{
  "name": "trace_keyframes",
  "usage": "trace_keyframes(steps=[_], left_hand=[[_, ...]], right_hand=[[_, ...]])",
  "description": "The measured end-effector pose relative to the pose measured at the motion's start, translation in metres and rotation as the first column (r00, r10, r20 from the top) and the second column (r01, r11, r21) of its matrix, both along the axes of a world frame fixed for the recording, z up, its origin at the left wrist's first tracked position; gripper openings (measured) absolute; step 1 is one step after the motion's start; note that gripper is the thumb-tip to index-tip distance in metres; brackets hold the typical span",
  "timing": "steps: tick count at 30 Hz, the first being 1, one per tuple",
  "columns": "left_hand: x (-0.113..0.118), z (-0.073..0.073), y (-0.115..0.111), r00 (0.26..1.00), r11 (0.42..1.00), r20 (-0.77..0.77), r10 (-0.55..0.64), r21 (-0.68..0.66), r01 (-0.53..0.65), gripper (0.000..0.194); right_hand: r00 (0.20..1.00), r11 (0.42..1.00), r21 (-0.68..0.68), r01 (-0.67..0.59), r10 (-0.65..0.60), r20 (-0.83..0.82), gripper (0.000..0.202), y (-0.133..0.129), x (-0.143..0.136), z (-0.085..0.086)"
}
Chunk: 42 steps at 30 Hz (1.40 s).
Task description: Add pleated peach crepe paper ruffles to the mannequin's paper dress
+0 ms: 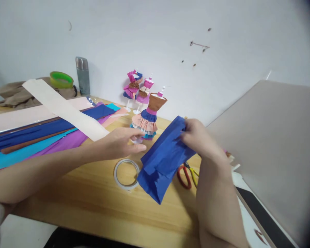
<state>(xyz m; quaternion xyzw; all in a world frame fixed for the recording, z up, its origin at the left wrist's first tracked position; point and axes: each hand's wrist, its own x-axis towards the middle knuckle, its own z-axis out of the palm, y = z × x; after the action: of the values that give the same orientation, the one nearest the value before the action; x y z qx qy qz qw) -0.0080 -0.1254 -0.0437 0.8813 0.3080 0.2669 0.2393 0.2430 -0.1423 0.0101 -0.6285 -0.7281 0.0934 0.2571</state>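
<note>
A folded piece of blue crepe paper (165, 156) hangs tilted above the wooden table, its upper right corner pinched in my right hand (197, 136). Its lower edge is ragged. Just left of the paper is my left hand (122, 142), thumb and fingers apart with nothing between them. Behind my left hand stands a small dress form (152, 113) with a brown top and ruffled skirt in blue, peach, white and teal. A roll of double-sided tape (115, 172) lies flat below my left hand. Scissors with red and yellow handles (184, 177) are partly hidden behind the paper.
Coloured crepe sheets (49, 129) and a cream strip (67, 112) cover the table's left side. Farther back are a green tape roll (61, 82), a flask (83, 77) and two more dress forms (144, 92). A grey panel (271, 137) rises at the right.
</note>
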Motion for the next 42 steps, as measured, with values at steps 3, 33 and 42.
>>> trace_keyframes(steps=[3,33,42], left_hand=[[0.006,0.008,-0.011,0.993,0.993,0.114,-0.004,-0.118,0.018,0.070],[0.009,-0.019,0.038,0.907,0.382,0.364,0.210,-0.885,0.267,0.033],[-0.009,0.011,0.041,0.883,0.539,0.385,0.270,-0.820,0.193,0.007]], right_hand=[[0.985,1.000,-0.008,0.029,-0.028,0.173,0.024,0.004,-0.021,-0.009],[0.939,0.872,-0.364,-0.326,0.256,-0.228,0.047,0.003,0.018,-0.005],[0.863,0.775,-0.389,-0.498,0.401,-0.307,0.046,0.003,0.026,-0.001]])
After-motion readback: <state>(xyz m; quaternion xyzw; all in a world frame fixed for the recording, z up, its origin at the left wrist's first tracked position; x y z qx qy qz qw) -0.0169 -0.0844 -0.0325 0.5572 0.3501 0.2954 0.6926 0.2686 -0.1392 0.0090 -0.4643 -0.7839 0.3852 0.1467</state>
